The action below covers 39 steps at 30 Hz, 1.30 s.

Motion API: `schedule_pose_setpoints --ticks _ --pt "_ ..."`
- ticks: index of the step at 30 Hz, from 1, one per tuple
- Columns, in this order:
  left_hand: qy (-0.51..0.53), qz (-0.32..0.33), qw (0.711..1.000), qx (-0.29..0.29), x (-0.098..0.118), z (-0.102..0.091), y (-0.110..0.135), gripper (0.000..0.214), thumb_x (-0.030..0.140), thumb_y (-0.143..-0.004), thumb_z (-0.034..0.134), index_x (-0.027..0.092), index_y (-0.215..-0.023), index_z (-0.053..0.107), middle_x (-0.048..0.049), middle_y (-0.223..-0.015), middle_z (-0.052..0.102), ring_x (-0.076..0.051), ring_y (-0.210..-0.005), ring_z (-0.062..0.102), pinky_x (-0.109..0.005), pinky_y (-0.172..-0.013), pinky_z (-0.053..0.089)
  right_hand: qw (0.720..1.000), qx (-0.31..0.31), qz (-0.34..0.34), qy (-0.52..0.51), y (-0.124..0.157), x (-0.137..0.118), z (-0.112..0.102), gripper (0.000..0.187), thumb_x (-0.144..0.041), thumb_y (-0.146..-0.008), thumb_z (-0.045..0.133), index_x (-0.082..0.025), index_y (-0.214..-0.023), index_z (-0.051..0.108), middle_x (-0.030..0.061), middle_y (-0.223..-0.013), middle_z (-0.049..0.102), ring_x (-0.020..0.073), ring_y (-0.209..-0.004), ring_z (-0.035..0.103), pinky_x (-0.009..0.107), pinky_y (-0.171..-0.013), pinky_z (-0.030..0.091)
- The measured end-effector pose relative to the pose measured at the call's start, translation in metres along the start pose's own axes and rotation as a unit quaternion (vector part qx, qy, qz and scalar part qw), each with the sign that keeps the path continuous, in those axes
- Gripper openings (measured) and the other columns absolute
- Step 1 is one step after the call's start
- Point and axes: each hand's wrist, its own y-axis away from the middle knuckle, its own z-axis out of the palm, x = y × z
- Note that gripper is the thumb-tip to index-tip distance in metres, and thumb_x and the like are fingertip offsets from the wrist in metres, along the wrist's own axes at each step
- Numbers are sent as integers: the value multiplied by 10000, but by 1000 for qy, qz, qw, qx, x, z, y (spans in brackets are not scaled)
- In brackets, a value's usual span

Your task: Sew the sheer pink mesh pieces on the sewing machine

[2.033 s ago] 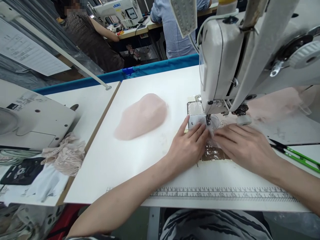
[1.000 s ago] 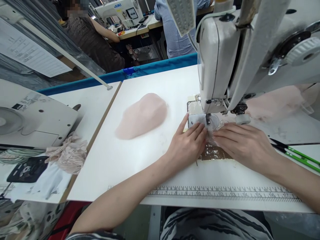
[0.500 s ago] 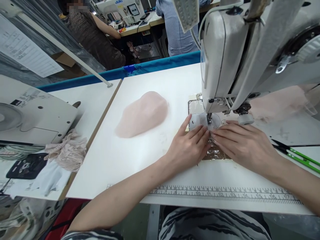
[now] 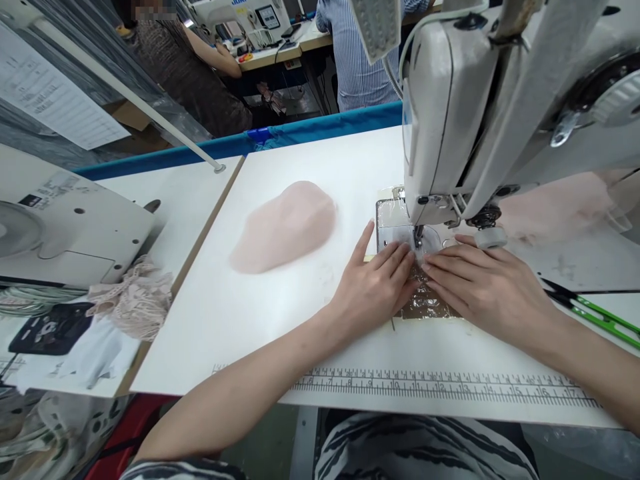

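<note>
Two bare hands, three white sewing machines, two pale pink fabric pieces. Nearest sewing machine point(image 4: 440, 120), one, fills the upper right; its one presser foot point(image 4: 419, 233) sits right of centre. Sheer fabric point(image 4: 419, 267), pale, lies just in front of the foot, between the hands, edges hard to make out. Left hand point(image 4: 375, 287) palm down, little finger spread off to the left, other fingers side by side, tips over the metal plate point(image 4: 393, 232) by the fabric. Right hand point(image 4: 483, 280) palm down, long fingers mostly together, tips at the fabric from the right. Can't tell if either hand pinches it. One brown taped patch point(image 4: 427, 307) below, partly covered by both hands. One pink piece point(image 4: 287, 230) flat on the white tabletop point(image 4: 270, 320), left of centre; the other pink piece point(image 4: 555, 207) behind the right hand, right side. One pair of green snips point(image 4: 587, 315), far right. One printed ruler point(image 4: 400, 383) along the bottom edge. Second machine point(image 4: 75, 227) left edge, third machine point(image 4: 245, 19) at top, near two other people, one in brown point(image 4: 185, 73), one in stripes point(image 4: 360, 67).
</note>
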Motion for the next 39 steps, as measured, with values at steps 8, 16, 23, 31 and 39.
schedule_pose_setpoints --ticks 8,16,23,31,39 --pt "10 -16 1000 -7 -5 4 -4 426 370 -1027 458 62 -1266 631 -157 -1266 684 -269 -1189 661 -617 -1242 193 1000 -10 0 22 0 3 3 250 -208 -980 546 -88 -1104 728 81 -1096 759 221 -968 699 381 -857 493" --pt "34 -56 998 -19 -11 10 -10 472 433 -1035 425 88 -1283 630 -150 -1299 665 -276 -1246 623 -624 -1246 155 998 -35 12 45 -6 8 5 282 -226 -1011 476 -134 -1109 724 75 -1139 747 242 -1036 681 389 -876 472" --pt "29 -70 997 -31 -11 13 -10 485 449 -1038 414 98 -1311 608 -142 -1332 645 -276 -1271 604 -623 -1239 182 997 -54 40 24 -4 14 7 314 -266 -1001 473 -143 -1166 710 104 -1166 735 291 -1039 680 428 -870 462" --pt "31 -54 998 14 -12 8 -8 411 397 -1032 461 96 -1252 634 -119 -1258 696 -246 -1180 666 -545 -1208 322 992 -78 100 23 0 17 4 398 -130 -951 394 -142 -1172 725 88 -788 758 267 -744 675 369 -604 408" --pt "308 6 950 56 -12 -7 -8 265 325 -941 626 146 -1128 682 -136 -1297 669 -247 -1236 618 -433 -1054 495 816 -222 217 -487 -3 27 -32 217 -418 -873 630 -265 -851 781 34 -781 737 193 -729 686 317 -650 515"
